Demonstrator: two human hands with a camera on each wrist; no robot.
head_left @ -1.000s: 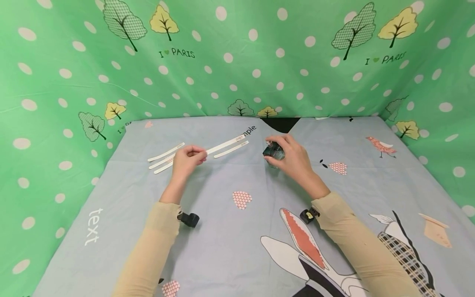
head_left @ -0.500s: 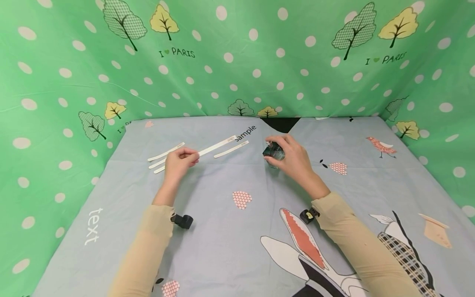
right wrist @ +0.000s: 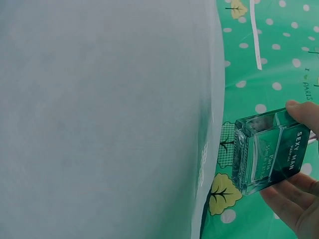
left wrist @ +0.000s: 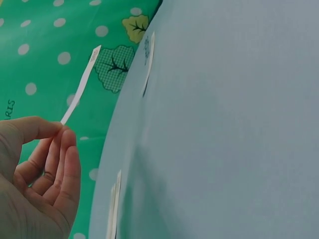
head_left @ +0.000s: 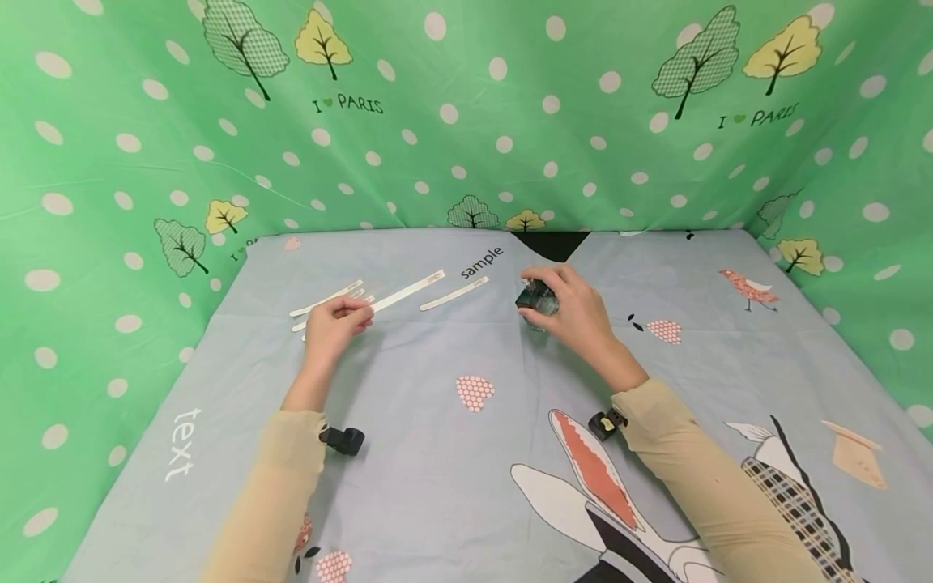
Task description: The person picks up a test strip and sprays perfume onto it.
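Observation:
My left hand (head_left: 337, 325) pinches a perfume test strip (head_left: 409, 292), white paper with small print at its far end, between thumb and forefinger. The strip (left wrist: 81, 87) points up and away in the left wrist view, with the other fingers curled below it. Around a square dark green glass perfume bottle (head_left: 538, 299), my right hand (head_left: 583, 316) wraps its thumb and fingers. In the right wrist view, the bottle (right wrist: 269, 149) shows "SEXY MAN" lettering and is held by its dark upper part.
Several more strips (head_left: 326, 297) lie together on the blue-grey printed cloth, partly behind my left hand. One single strip (head_left: 453, 294) lies near the "sample" print. Green dotted curtains (head_left: 466, 121) enclose the table's back and sides.
My left hand has moved left with the strip, away from the perfume bottle and over the grouped strips. My right hand and the bottle stay where they were.

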